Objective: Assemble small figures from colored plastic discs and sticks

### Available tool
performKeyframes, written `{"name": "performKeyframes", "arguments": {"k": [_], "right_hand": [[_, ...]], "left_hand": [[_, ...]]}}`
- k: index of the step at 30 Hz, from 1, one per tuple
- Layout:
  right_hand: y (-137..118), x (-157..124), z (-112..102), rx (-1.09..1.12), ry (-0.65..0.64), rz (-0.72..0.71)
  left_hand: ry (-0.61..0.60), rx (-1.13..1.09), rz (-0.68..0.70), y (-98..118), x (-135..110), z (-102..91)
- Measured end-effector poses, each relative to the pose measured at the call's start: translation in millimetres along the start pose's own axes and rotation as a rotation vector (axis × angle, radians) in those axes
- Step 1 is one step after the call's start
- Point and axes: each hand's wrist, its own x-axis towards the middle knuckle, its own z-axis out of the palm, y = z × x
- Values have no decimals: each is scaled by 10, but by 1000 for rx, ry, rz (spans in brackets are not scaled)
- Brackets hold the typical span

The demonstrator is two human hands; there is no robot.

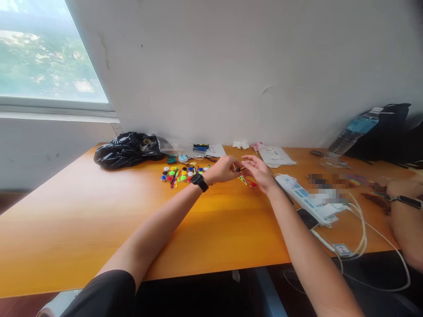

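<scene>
My left hand [224,169], with a black watch on its wrist, is closed in a pinch over the middle of the table. A small dark piece [237,169] shows at its fingertips, too small to name. My right hand [259,173] meets it from the right, its fingers bent and pinched together around the same spot; what they grip is hidden. Just below the fingertips lie a yellow-edged piece [243,180] and a small red piece [253,185]. Left of my hands, round coloured buttons [183,178] lie in rows, with bundled coloured wires [175,178] among them.
A black plastic bag [128,152] lies at the back left. White papers [276,156] are near the wall. On the right are a power strip [302,198], a phone [308,218], white cables [364,229] and a tilted water bottle [353,132]. Another person's forearm [405,220] reaches in.
</scene>
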Motion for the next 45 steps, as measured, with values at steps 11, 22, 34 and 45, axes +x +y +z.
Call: {"name": "performKeyframes", "arguments": {"k": [11, 22, 34, 45], "right_hand": [[143, -31, 240, 149, -82, 76], [209, -12, 241, 16, -172, 23], [428, 107, -56, -987, 89, -171], [325, 41, -94, -1270, -24, -153]], "left_hand": [[-61, -202, -69, -146, -48, -307], [-123, -233, -86, -137, -83, -304], [-126, 58, -54, -189, -167, 70], [-195, 364, -72, -361, -276, 106]]}}
